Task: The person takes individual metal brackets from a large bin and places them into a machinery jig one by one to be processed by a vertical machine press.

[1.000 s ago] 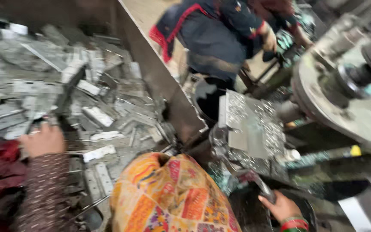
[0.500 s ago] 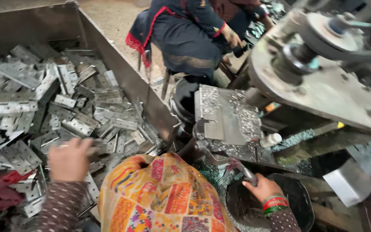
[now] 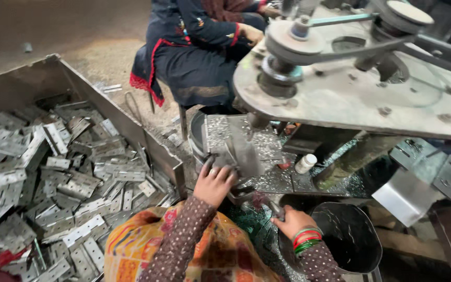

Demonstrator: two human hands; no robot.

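Your left hand (image 3: 214,184) is pressing a metal plate (image 3: 244,151) onto the machine bench (image 3: 272,180), fingers curled over its near edge. Your right hand (image 3: 292,222) is gripping a lever handle (image 3: 275,209) beside the black bucket (image 3: 348,243).

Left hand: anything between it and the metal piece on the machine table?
Nothing visible. The left hand already rests on the grey metal piece on the machine table. The right hand grips a dark handle lower down.

Grey metal plate (image 3: 244,151), tilted upright
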